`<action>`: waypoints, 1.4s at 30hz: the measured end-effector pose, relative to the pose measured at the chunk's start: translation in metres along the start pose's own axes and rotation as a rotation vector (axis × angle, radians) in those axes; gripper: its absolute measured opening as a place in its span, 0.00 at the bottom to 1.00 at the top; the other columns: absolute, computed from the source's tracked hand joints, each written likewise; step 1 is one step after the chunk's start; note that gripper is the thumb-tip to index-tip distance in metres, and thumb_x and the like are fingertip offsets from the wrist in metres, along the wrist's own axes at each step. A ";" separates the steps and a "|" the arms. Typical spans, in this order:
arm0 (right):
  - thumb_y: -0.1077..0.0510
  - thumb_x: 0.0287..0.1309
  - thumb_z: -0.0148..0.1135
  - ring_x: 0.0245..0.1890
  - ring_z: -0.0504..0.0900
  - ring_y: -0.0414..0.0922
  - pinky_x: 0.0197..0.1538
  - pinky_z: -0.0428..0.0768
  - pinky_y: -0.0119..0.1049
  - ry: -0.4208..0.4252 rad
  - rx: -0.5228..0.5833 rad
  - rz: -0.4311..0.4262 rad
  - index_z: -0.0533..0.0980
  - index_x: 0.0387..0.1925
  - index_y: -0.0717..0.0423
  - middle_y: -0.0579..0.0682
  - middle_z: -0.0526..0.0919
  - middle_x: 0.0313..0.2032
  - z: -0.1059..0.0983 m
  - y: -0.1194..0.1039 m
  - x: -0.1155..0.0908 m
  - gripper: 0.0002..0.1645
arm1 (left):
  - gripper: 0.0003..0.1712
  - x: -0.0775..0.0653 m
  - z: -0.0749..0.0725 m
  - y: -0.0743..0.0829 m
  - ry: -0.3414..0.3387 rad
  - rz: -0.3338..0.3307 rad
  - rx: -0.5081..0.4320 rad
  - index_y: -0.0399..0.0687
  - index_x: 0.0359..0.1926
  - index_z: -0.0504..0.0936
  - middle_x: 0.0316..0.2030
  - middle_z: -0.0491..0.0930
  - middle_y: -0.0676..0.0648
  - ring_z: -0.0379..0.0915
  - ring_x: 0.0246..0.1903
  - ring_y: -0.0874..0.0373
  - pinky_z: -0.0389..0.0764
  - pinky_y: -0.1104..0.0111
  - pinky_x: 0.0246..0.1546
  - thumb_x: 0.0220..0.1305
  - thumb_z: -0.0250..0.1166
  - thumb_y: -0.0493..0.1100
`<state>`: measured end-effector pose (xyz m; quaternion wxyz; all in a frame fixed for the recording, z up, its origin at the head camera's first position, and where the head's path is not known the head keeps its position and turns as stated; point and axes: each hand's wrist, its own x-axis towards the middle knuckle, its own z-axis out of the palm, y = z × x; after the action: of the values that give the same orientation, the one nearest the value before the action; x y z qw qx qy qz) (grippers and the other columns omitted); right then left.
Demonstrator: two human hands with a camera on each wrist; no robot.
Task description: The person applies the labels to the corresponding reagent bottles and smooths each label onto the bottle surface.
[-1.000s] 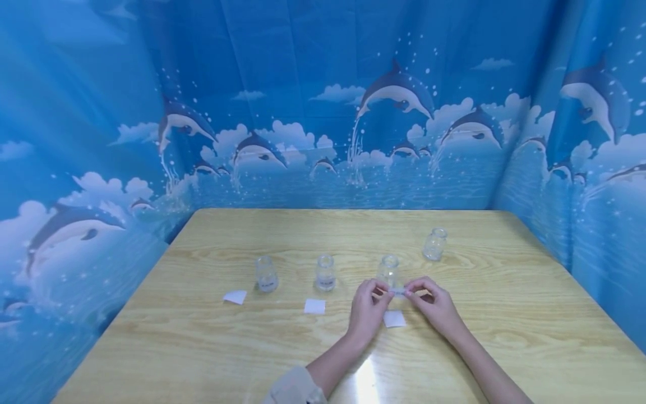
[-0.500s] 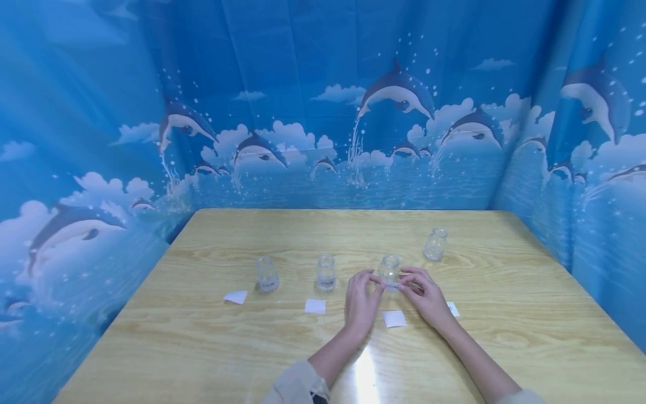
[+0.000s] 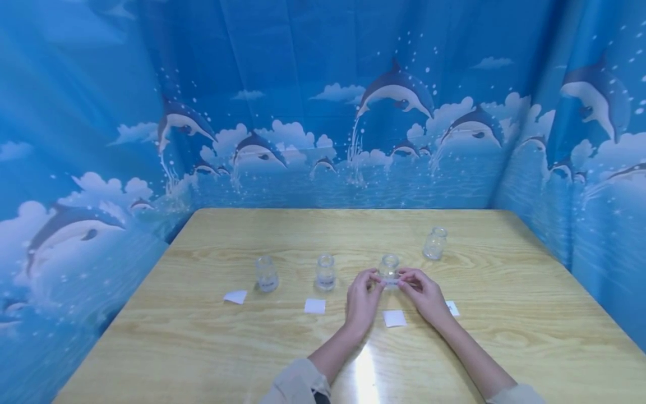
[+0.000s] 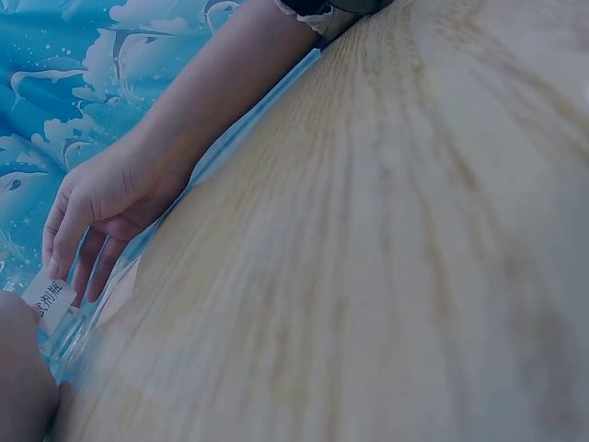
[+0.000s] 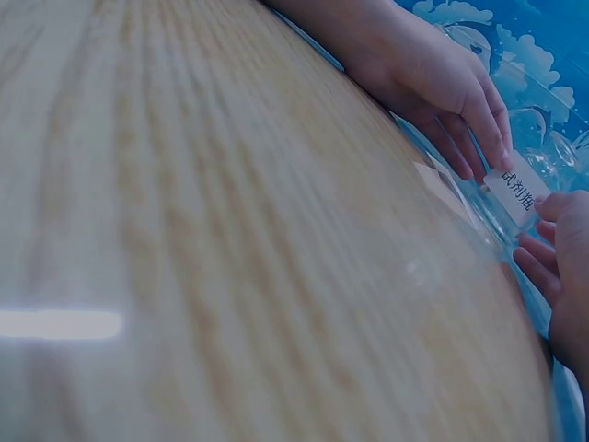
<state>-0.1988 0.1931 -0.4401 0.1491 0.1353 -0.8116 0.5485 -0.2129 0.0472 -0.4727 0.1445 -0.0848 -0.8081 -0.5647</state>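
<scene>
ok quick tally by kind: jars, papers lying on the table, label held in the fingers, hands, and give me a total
Jars: 4
Papers: 4
Label: 1
Hands: 2
Total: 11

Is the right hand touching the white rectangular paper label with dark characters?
Touching: the right wrist view shows the right hand holding the white label and overlapping its edge.
</scene>
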 end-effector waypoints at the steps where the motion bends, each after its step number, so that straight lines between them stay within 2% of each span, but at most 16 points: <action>1: 0.74 0.53 0.58 0.44 0.75 0.61 0.45 0.73 0.23 0.004 0.001 0.001 0.72 0.33 0.72 0.69 0.75 0.46 0.000 -0.001 0.000 0.04 | 0.03 0.001 0.000 0.000 0.000 -0.006 -0.009 0.50 0.34 0.79 0.49 0.76 0.52 0.75 0.42 0.56 0.76 0.69 0.43 0.57 0.64 0.40; 5: 0.73 0.53 0.59 0.42 0.77 0.58 0.44 0.74 0.23 0.030 -0.005 -0.028 0.72 0.32 0.70 0.67 0.76 0.45 0.003 0.015 0.003 0.05 | 0.05 0.003 0.002 0.000 0.009 -0.028 -0.037 0.49 0.35 0.80 0.43 0.78 0.53 0.74 0.36 0.63 0.76 0.74 0.36 0.56 0.65 0.39; 9: 0.71 0.53 0.60 0.40 0.79 0.54 0.42 0.76 0.25 0.064 -0.018 -0.066 0.72 0.32 0.67 0.64 0.78 0.43 0.006 0.036 0.006 0.05 | 0.06 0.004 0.004 0.001 0.034 -0.002 -0.018 0.47 0.35 0.80 0.38 0.79 0.53 0.74 0.33 0.64 0.76 0.76 0.33 0.54 0.66 0.38; 15: 0.73 0.50 0.62 0.36 0.80 0.49 0.40 0.78 0.26 0.105 -0.083 -0.143 0.72 0.30 0.66 0.62 0.79 0.39 0.011 0.038 0.006 0.07 | 0.05 0.005 0.004 0.002 0.042 -0.016 -0.050 0.46 0.32 0.79 0.41 0.80 0.50 0.77 0.36 0.61 0.76 0.77 0.36 0.53 0.67 0.36; 19: 0.74 0.48 0.62 0.36 0.80 0.53 0.40 0.78 0.26 0.116 -0.086 -0.159 0.72 0.29 0.66 0.62 0.80 0.37 0.011 0.038 0.007 0.08 | 0.07 0.006 0.003 0.002 0.038 -0.035 -0.078 0.46 0.33 0.78 0.41 0.80 0.48 0.78 0.39 0.59 0.76 0.77 0.39 0.52 0.68 0.36; 24: 0.74 0.48 0.63 0.35 0.81 0.56 0.38 0.78 0.26 0.133 -0.061 -0.131 0.69 0.28 0.68 0.63 0.81 0.34 0.010 0.038 0.007 0.09 | 0.16 0.008 0.002 0.001 0.056 -0.036 -0.087 0.44 0.38 0.74 0.39 0.81 0.47 0.78 0.41 0.55 0.77 0.72 0.41 0.49 0.70 0.37; 27: 0.75 0.47 0.63 0.35 0.80 0.56 0.39 0.79 0.28 0.100 -0.033 -0.087 0.69 0.36 0.70 0.63 0.80 0.34 0.010 0.037 0.007 0.14 | 0.17 0.009 0.002 -0.001 0.056 -0.031 -0.104 0.43 0.40 0.74 0.38 0.81 0.46 0.78 0.40 0.54 0.77 0.70 0.42 0.49 0.70 0.37; 30: 0.75 0.45 0.65 0.38 0.77 0.56 0.41 0.79 0.33 0.039 -0.019 -0.040 0.66 0.47 0.72 0.63 0.77 0.38 0.012 0.036 0.009 0.25 | 0.15 0.009 0.002 -0.002 0.044 -0.034 -0.110 0.43 0.40 0.76 0.39 0.80 0.46 0.77 0.41 0.54 0.76 0.69 0.43 0.50 0.69 0.37; 34: 0.65 0.44 0.70 0.40 0.76 0.56 0.43 0.79 0.40 -0.012 -0.079 0.044 0.63 0.51 0.70 0.62 0.73 0.42 0.016 0.033 0.011 0.34 | 0.13 0.010 0.002 -0.004 0.034 -0.034 -0.109 0.44 0.40 0.77 0.39 0.81 0.47 0.77 0.41 0.55 0.76 0.69 0.44 0.53 0.67 0.37; 38: 0.55 0.45 0.72 0.38 0.78 0.54 0.41 0.79 0.42 -0.034 -0.181 0.077 0.62 0.50 0.65 0.62 0.75 0.42 0.019 0.031 0.013 0.36 | 0.12 0.010 0.001 -0.005 0.034 -0.025 -0.125 0.44 0.40 0.77 0.38 0.81 0.47 0.77 0.41 0.56 0.76 0.69 0.45 0.53 0.66 0.37; 42: 0.60 0.45 0.71 0.36 0.79 0.53 0.39 0.80 0.41 -0.045 -0.192 0.032 0.63 0.48 0.65 0.61 0.77 0.39 0.018 0.031 0.014 0.33 | 0.12 0.010 0.000 -0.006 0.023 -0.024 -0.145 0.44 0.40 0.77 0.39 0.80 0.47 0.76 0.41 0.56 0.76 0.69 0.45 0.54 0.66 0.37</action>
<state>-0.2252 0.1863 -0.4671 0.1342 0.1197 -0.8656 0.4673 -0.2243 0.0447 -0.4744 0.1408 -0.0788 -0.7645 -0.6242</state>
